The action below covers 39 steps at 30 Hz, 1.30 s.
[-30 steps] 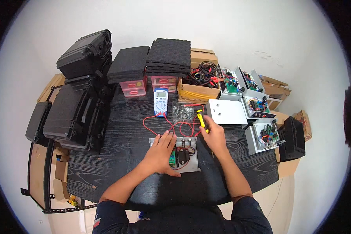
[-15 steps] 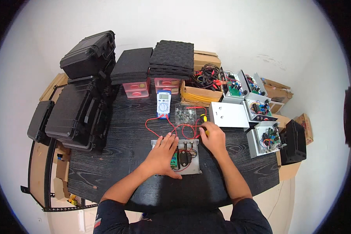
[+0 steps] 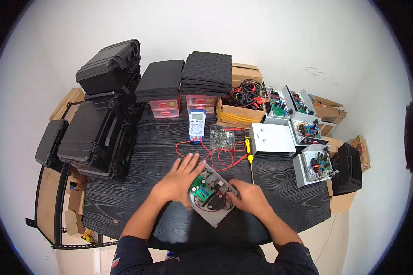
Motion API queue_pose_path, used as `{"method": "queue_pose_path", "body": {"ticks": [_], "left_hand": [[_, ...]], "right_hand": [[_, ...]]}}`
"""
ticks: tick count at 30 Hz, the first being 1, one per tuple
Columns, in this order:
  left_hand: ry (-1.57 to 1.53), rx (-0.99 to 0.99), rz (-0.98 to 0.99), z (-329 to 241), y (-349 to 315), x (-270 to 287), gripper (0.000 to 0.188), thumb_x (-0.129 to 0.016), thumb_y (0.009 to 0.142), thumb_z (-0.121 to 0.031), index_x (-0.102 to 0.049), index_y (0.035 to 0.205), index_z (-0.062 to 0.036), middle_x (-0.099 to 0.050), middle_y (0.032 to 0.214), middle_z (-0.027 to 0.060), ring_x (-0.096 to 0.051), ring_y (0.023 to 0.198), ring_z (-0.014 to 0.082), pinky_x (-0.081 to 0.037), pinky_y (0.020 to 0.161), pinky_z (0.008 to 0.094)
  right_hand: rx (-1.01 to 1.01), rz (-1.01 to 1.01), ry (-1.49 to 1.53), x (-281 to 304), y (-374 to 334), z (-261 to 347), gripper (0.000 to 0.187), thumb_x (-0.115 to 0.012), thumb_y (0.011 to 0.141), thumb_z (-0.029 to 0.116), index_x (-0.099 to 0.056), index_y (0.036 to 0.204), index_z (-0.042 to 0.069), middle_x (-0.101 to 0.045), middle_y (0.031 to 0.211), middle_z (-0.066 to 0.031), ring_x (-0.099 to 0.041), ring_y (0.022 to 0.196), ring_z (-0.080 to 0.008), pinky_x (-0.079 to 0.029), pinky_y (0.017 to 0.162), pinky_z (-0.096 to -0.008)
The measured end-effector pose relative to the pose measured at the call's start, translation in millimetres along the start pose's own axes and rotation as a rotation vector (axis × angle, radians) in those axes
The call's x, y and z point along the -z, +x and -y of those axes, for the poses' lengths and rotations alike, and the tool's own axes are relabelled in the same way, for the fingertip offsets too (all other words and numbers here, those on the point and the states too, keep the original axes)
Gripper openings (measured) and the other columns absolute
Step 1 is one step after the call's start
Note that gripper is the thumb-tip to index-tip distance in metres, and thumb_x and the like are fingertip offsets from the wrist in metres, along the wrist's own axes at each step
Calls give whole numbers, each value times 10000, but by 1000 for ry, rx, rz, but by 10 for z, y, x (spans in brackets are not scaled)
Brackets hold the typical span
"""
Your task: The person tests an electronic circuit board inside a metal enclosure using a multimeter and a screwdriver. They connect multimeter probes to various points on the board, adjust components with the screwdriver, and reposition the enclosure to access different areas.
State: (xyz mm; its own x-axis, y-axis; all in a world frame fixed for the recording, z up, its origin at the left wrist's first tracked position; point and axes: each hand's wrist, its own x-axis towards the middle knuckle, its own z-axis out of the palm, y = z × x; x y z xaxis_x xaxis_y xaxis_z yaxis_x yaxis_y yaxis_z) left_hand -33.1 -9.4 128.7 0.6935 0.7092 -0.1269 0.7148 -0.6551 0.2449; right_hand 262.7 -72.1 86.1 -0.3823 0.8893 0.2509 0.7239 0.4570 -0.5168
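An open metal enclosure (image 3: 212, 217) with a green circuit board (image 3: 203, 192) and a black round-cornered part inside lies turned at an angle on the table before me. Spread over its left edge is my left hand (image 3: 175, 182), fingers stretched. My right hand (image 3: 251, 198) grips its right corner, thumb inside and fingers behind. Just beyond that hand lies a screwdriver (image 3: 249, 158) with a yellow and black handle, its thin shaft pointing toward me. A blue and white multimeter (image 3: 197, 126) has red test leads (image 3: 219, 158) running loosely behind the enclosure. Beside it lies a clear bag of small parts (image 3: 222, 137).
Black hard cases (image 3: 89, 130) are stacked at the left. Foam sheets (image 3: 206, 68) top the pink drawers (image 3: 164, 109) at the back. A cardboard box of cables (image 3: 243, 114) stands beside them. Several opened enclosures (image 3: 315, 164) and a white metal cover (image 3: 272, 139) occupy the right.
My right hand has let go of the screwdriver, which now lies on the table, and has taken the enclosure's corner. The enclosure has turned clockwise, its right side coming nearer me.
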Motion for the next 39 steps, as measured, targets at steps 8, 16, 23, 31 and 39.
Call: {"method": "queue_pose_path", "body": {"ticks": [8, 16, 23, 31, 39], "left_hand": [[114, 305, -96, 188, -103, -22, 1261, -960, 581, -391, -338, 1614, -25, -246, 1711, 256, -217, 1606, 391, -322, 1229, 632], [-21, 449, 181, -43, -110, -33, 648, -896, 704, -352, -682, 1159, 57, -762, 1050, 257, -741, 1008, 439, -592, 923, 496], [-62, 230, 41, 93, 11, -275, 435, -703, 860, -133, -612, 1247, 42, -740, 1033, 292, -726, 997, 471, -579, 859, 559], [-245, -94, -6, -242, 200, -434, 472, -604, 906, -36, -601, 1378, -27, -729, 1172, 222, -679, 1144, 410, -527, 974, 544], [-80, -52, 38, -616, -114, -397, 1201, -874, 702, -529, -314, 1596, 44, -414, 1601, 260, -413, 1492, 393, -339, 1133, 744]], "right_hand": [[-60, 221, 240, -95, -283, 376, 283, -730, 955, 267, -668, 1194, 127, -741, 845, -141, -736, 735, -354, -578, 654, -475], [-16, 312, 417, -53, -236, 182, 304, -763, 947, 248, -690, 1223, 145, -694, 741, -96, -702, 633, -255, -558, 600, -395], [60, 143, 280, 118, -145, 48, 389, -847, 867, 171, -706, 1219, 86, -724, 913, -92, -714, 788, -244, -575, 712, -383], [192, 295, 89, 241, -61, 104, 1087, -984, 624, 450, -484, 1533, 127, -396, 1612, -226, -346, 1499, -503, -342, 1211, -582], [120, 510, -55, 138, -185, 101, 1469, -977, 500, 649, -233, 1681, 191, -228, 1698, -247, -161, 1559, -567, -226, 1223, -723]]}}
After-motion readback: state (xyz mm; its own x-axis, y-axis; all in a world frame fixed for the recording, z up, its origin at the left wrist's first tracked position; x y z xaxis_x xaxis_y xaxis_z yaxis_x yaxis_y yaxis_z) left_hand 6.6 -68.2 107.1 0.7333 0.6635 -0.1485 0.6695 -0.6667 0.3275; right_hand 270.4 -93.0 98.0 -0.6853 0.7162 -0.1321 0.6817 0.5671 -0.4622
